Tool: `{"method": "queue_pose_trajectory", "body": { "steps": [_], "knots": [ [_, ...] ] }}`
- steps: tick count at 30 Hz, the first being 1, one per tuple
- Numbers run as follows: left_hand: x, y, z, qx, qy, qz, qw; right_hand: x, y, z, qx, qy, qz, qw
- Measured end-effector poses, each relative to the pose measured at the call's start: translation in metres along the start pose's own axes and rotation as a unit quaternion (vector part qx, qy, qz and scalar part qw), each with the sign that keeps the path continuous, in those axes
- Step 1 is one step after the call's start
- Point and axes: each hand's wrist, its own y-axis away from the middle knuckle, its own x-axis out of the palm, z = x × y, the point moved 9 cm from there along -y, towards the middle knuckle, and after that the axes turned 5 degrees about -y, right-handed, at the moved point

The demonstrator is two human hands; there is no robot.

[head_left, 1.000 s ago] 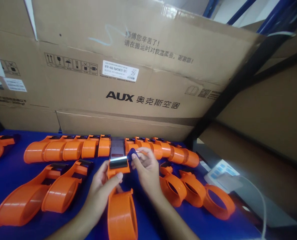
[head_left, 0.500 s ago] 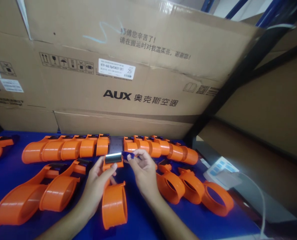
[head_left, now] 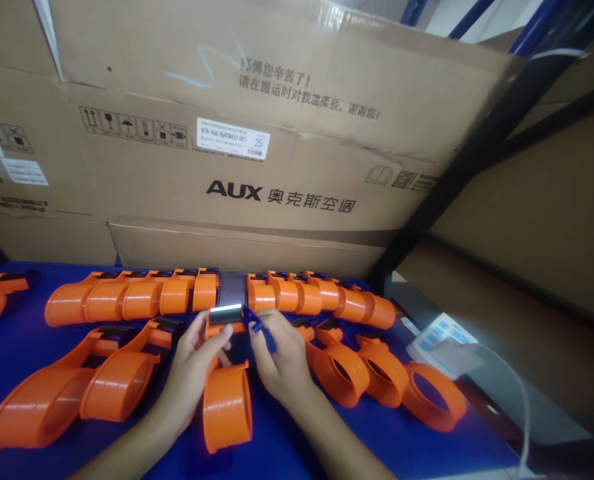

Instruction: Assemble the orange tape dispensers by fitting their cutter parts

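An orange tape dispenser (head_left: 227,408) with a black roller and a white toothed edge at its top is in my left hand (head_left: 197,357). The left thumb presses on the dispenser's front just below the roller, with fingers behind it. My right hand (head_left: 283,353) pinches a dark blue part (head_left: 259,328) at the dispenser's right side, near the end of the toothed edge. Whether that part touches the dispenser is too small to tell. The dispenser's wide orange ring hangs below the hands over the blue surface.
Several orange dispensers (head_left: 141,298) stand in a back row on the blue surface (head_left: 277,440), with more at the left and right front. Behind them rises a large cardboard box (head_left: 151,173). A pale packet (head_left: 444,343) and a white cable lie at the right, beside a dark post.
The dark blue part has turned from lying sideways to slanting down in my right hand, whose fingers have curled in lower. The held dispenser has shifted slightly.
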Motion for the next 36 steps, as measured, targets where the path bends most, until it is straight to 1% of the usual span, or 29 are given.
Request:
{"method": "queue_pose_trajectory", "body": {
  "steps": [3,6,12,16,22,26,29,36],
  "knots": [
    [-0.003,-0.001,0.004,-0.003,-0.008,-0.002,1.0,0.002,0.004,-0.001,0.001,0.048,0.014,0.999],
    [-0.002,-0.001,0.003,-0.001,-0.009,0.004,1.0,0.002,0.006,-0.002,-0.005,0.06,0.012,0.998],
    [0.003,0.0,-0.005,0.021,-0.019,0.018,0.999,0.009,0.003,-0.002,-0.019,0.055,0.052,0.997],
    [0.004,0.001,-0.007,0.041,-0.042,0.021,0.998,0.008,0.001,-0.001,-0.03,0.057,0.053,0.997],
    [0.005,0.002,-0.007,0.047,-0.052,0.032,0.997,0.01,0.001,-0.001,-0.044,0.056,0.074,0.995],
    [0.006,0.003,-0.009,0.057,-0.064,0.04,0.996,0.009,0.001,-0.002,-0.044,0.048,0.073,0.995],
    [0.007,0.002,-0.01,0.064,-0.067,0.038,0.995,0.011,0.001,-0.003,-0.043,0.044,0.084,0.995],
    [0.006,0.001,-0.009,0.062,-0.053,0.032,0.996,0.009,-0.002,-0.002,-0.019,0.028,0.086,0.996]
  ]
}}
